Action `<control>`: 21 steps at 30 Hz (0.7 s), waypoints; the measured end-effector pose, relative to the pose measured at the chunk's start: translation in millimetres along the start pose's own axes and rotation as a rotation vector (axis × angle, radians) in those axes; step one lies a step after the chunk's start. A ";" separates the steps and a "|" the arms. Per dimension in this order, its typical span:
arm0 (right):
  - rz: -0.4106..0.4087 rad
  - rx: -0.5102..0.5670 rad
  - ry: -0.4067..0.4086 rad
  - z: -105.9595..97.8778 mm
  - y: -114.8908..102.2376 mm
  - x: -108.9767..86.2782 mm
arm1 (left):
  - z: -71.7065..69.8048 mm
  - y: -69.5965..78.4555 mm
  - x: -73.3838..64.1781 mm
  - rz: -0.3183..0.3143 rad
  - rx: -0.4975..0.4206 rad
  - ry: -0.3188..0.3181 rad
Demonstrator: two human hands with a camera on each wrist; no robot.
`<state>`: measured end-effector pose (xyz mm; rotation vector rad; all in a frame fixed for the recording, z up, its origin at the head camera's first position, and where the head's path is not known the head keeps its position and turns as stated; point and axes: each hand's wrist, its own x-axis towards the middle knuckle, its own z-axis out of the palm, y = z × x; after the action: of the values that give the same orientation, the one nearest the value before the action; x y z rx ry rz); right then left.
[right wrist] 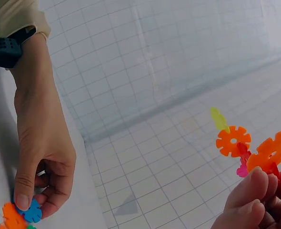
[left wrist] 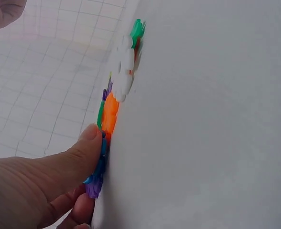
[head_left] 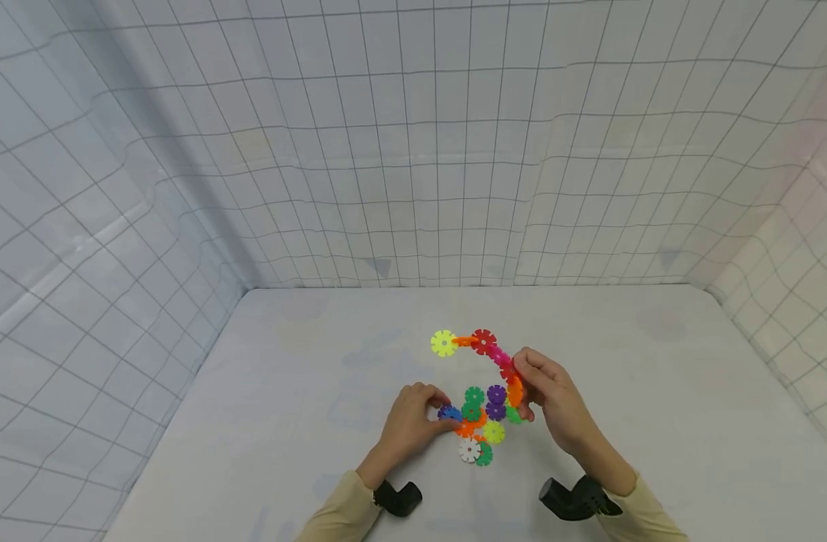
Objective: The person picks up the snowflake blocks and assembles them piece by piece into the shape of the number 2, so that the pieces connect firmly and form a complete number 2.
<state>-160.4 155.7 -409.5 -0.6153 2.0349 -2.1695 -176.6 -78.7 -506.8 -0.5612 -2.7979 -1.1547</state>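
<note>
My left hand (head_left: 413, 425) pinches a blue notched interlocking disc (right wrist: 31, 211) between thumb and fingers, low over the table. A purple disc (left wrist: 94, 187) sits against it, and an orange disc (head_left: 465, 429) adjoins it. Around these lie joined discs: green (head_left: 474, 394), purple (head_left: 497, 393), yellow-green (head_left: 494, 431) and white (head_left: 469, 450). My right hand (head_left: 555, 395) pinches a curved chain of discs raised off the table. Along it run a yellow disc (head_left: 443, 343), a red disc (head_left: 483, 342), a pink disc (head_left: 500, 355) and an orange disc (head_left: 515, 391). Its lower end overlaps the cluster in the head view.
The white table (head_left: 305, 361) extends on both sides of the hands. Grid-patterned sheeting (head_left: 467, 150) rises behind its far edge and along the left and right. Each wrist carries a black camera mount, the left one (head_left: 398, 499) and the right one (head_left: 576, 500).
</note>
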 end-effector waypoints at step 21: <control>0.129 0.572 -0.304 -11.5 -4.6 -0.5 | -4.2 -9.9 4.0 -0.042 -0.121 -0.031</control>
<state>-163.2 167.1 -405.4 -0.6550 1.1906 -2.2565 -184.2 -86.8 -509.7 -0.5360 -2.7929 -1.3430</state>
